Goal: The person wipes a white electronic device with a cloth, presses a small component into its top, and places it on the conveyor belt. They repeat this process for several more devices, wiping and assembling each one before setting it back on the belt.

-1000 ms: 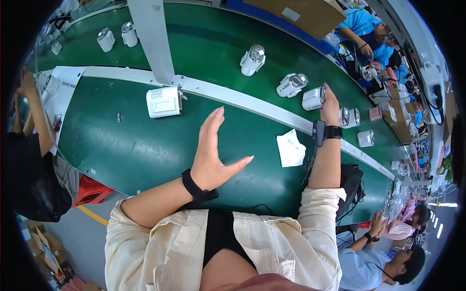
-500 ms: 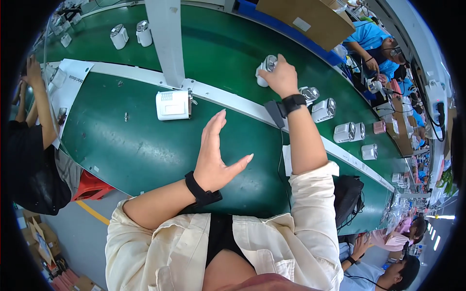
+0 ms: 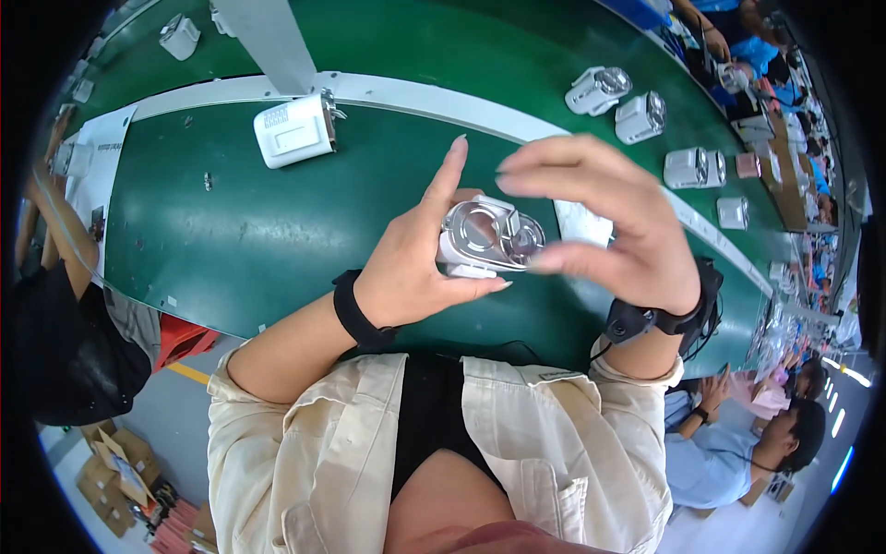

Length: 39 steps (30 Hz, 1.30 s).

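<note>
My left hand (image 3: 402, 258) grips a white device with a clear, silvery oval top (image 3: 489, 233), thumb along its near side and fingers at the far side. That glossy top faces up. Over its right end my right hand (image 3: 614, 217) is open and slightly blurred. Its fingers are spread, and the thumb tip is close to the top's edge; whether it touches, I cannot tell. On the green table, to the left and farther away, another white device (image 3: 293, 132) lies on its side, a metal-looking part at its right end.
Beyond a pale metal rail (image 3: 425, 103) runs a green belt (image 3: 443, 46) carrying several similar white devices (image 3: 640, 117) and a pink one (image 3: 748, 165). A grey post (image 3: 268, 42) rises from the rail. Co-workers sit at left and right; a co-worker's arm (image 3: 69, 217) reaches the table's left end.
My right hand has come back from the belt, and a device from there is now in my left hand. My left hand has closed around it. The view has shifted.
</note>
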{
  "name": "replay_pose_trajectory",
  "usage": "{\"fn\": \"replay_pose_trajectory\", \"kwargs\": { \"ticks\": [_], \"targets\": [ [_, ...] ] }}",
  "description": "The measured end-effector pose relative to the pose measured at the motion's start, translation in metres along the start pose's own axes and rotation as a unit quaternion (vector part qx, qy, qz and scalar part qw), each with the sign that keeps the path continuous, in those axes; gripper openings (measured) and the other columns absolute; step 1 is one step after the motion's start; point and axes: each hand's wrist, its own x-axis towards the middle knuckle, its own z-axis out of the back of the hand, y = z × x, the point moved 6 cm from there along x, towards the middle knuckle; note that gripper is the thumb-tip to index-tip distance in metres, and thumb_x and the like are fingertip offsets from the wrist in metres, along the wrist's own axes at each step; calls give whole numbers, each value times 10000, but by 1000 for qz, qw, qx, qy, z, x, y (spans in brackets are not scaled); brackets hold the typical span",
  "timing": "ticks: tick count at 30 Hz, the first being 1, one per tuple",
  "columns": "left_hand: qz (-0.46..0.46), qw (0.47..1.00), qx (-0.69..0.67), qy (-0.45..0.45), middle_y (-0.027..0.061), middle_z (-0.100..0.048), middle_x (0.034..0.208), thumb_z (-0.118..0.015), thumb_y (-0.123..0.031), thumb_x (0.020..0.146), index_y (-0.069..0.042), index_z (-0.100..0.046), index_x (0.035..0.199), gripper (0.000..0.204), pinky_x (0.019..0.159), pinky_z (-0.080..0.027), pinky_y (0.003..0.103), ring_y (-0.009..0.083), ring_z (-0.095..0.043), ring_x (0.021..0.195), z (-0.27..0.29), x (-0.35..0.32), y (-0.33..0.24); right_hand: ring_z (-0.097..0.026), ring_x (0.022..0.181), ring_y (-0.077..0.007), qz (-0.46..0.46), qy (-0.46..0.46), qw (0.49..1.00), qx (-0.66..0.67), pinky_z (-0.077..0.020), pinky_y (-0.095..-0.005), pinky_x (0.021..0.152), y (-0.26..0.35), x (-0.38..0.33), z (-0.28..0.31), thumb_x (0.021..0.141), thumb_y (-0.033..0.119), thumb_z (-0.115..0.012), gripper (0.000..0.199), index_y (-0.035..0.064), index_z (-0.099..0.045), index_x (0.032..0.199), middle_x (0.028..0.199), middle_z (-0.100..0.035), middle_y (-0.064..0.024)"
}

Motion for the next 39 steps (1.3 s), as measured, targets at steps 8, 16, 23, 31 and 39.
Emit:
{"fn": "replay_pose_trajectory", "kwargs": {
  "ticks": [8, 16, 23, 31, 39],
  "targets": [
    [-79, 989, 125, -9, 211, -611, 1089, -891, -257, 612, -12, -126, 1508, 1203, 836, -512, 395, 350, -631, 948, -4, -3, -5, -542, 843, -218, 6, -29, 998, -51, -436, -336, 730, -6, -9, -4, 716, 93, -761, 225, 26, -693, 920, 887, -618, -59],
    [-91, 949, 280, -115, 183, -615, 1073, -899, -262, 621, 19, -174, 1481, 1159, 765, -532, 363, 296, -644, 909, 3, -7, -8, -540, 690, -138, -240, -144, 959, 50, -422, -265, 628, -23, -21, -25, 786, 36, -737, 112, -5, -635, 765, 744, -606, -45],
    [-165, 885, 389, -194, 145, -619, 880, -873, -285, 652, 108, -310, 1402, 1017, 578, -510, 344, 265, -600, 703, 2, -7, -23, -530, 651, -110, -181, -355, 917, 29, -402, -242, 591, -26, -39, -48, 836, 21, -707, 135, -17, -627, 735, 703, -593, -50],
    [-124, 882, 417, -181, 170, -636, 996, -914, -211, 597, 56, -215, 1457, 1139, 725, -522, 362, 304, -645, 841, 5, -10, -20, -570, 895, -137, -233, -378, 868, 223, -475, -262, 763, -54, -43, -71, 907, 83, -641, 140, 13, -607, 1024, 1075, -607, -94],
    [-174, 908, 326, -197, 150, -634, 925, -852, -195, 690, 91, -248, 1428, 995, 650, -505, 365, 297, -626, 771, 4, -14, -17, -584, 1066, -159, -131, -240, 751, 600, -475, -298, 904, -47, -28, -88, 970, 127, -553, 210, 12, -608, 1138, 1226, -592, -121]
  ]
}}
